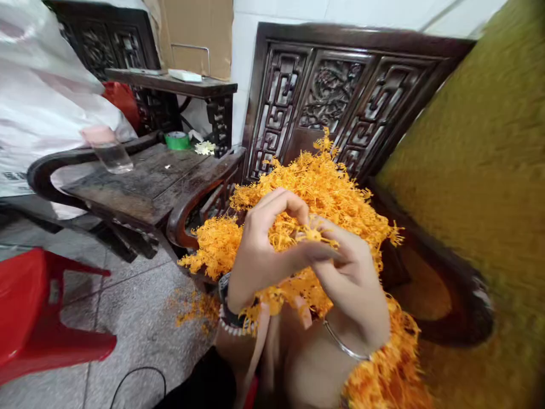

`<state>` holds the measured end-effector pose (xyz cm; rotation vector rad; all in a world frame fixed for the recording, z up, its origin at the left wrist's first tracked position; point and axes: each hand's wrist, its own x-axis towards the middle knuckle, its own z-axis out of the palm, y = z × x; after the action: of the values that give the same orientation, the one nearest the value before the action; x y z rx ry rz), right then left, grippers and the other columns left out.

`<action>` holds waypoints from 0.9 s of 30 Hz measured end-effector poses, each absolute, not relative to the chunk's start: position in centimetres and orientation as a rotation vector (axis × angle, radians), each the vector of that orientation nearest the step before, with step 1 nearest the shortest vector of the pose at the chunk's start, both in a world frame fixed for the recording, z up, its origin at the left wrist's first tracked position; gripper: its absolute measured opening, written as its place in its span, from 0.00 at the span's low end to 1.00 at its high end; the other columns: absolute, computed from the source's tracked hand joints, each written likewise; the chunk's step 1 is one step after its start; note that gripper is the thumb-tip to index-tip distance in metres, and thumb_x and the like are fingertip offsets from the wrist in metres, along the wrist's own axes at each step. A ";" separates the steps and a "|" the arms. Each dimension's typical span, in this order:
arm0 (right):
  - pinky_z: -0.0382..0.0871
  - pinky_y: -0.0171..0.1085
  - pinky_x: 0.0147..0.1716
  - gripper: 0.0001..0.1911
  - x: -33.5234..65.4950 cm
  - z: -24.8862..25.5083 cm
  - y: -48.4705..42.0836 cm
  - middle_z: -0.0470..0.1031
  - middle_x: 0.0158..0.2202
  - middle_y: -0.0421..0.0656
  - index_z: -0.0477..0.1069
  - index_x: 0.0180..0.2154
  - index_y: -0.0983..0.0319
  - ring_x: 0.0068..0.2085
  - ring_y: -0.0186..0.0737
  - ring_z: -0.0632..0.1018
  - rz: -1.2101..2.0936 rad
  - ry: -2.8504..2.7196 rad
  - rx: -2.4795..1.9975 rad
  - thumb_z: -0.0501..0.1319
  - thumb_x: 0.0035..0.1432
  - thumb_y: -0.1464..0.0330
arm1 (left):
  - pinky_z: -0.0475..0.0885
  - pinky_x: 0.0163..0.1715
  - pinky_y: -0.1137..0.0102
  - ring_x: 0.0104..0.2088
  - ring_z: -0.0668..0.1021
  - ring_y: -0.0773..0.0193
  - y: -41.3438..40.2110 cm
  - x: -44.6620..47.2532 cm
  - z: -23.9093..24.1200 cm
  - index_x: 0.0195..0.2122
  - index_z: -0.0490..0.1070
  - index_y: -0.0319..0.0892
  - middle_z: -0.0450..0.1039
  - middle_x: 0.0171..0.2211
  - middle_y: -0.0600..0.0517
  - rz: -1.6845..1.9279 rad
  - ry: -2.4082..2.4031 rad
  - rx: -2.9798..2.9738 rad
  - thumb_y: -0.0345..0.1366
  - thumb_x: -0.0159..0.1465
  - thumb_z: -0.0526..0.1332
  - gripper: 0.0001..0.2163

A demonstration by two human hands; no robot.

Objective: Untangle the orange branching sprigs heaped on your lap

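A large heap of small orange plastic flower pieces with thin spiky petals is piled on a dark wooden chair. In front of it, my left hand curves with its thumb and fingertips closing on one orange flower piece. My right hand meets it from the other side, its fingers pinched at the same piece. The exact grip between the fingertips is partly hidden. More orange pieces lie below my right forearm, and some hang by my left wrist.
Left stands a dark wooden armchair bearing a clear cup with a pink lid and green tape. A red plastic stool is at the lower left. Loose orange bits lie on the floor. A cable curves nearby.
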<state>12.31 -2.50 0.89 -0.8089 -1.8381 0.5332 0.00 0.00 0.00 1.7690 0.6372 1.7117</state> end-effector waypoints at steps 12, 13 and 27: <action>0.45 0.32 0.13 0.23 11.4 -0.4 0.3 0.47 0.12 0.33 0.48 0.13 0.61 0.15 0.26 0.51 0.950 -1.303 -0.307 0.58 0.50 0.64 | 0.73 0.45 0.64 0.46 0.76 0.63 1.6 2.6 -0.7 0.28 0.70 0.43 0.77 0.36 0.51 1.646 0.153 1.069 0.44 0.67 0.45 0.19; 0.46 0.32 0.12 0.24 11.6 -0.5 0.9 0.45 0.11 0.32 0.45 0.14 0.61 0.13 0.26 0.50 1.002 -1.212 -0.191 0.58 0.49 0.63 | 0.73 0.47 0.64 0.49 0.75 0.63 2.0 2.5 -0.8 0.29 0.70 0.43 0.77 0.38 0.51 1.670 0.132 0.988 0.44 0.68 0.43 0.20; 0.38 0.30 0.12 0.16 11.5 -0.8 0.9 0.46 0.16 0.32 0.56 0.18 0.61 0.16 0.24 0.45 0.872 -1.060 -0.523 0.58 0.53 0.65 | 0.69 0.30 0.72 0.24 0.65 0.70 2.6 3.2 -1.7 0.30 0.68 0.43 0.58 0.22 0.55 1.808 0.228 1.030 0.43 0.64 0.50 0.13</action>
<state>11.54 0.94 -0.82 -0.5234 -1.0603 0.8721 3.17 2.59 -1.72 1.0301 0.2283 1.8078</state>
